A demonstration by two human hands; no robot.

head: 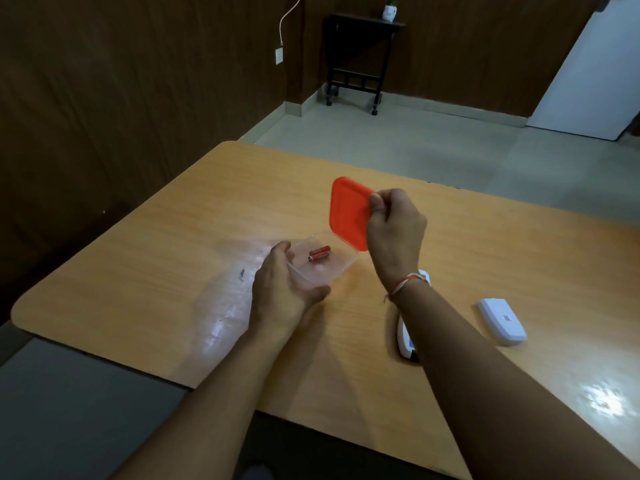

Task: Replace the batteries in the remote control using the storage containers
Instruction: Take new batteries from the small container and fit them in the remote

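Observation:
A clear plastic storage container [337,263] sits on the wooden table [173,220], and my left hand [284,292] grips its near left side. Two red batteries [319,254] lie side by side inside it. My right hand [394,230] pinches the container's red lid [348,213] by its right edge and holds it upright just above the container's far right corner. The white remote control [406,341] lies on the table under my right forearm, mostly hidden. Its white battery cover [502,320] lies apart to the right.
The table's rounded left corner [20,313] and near edge are close to me. Beyond the table are a tiled floor, a small dark wheeled side table [356,60] with a white pot, and a white door [595,71].

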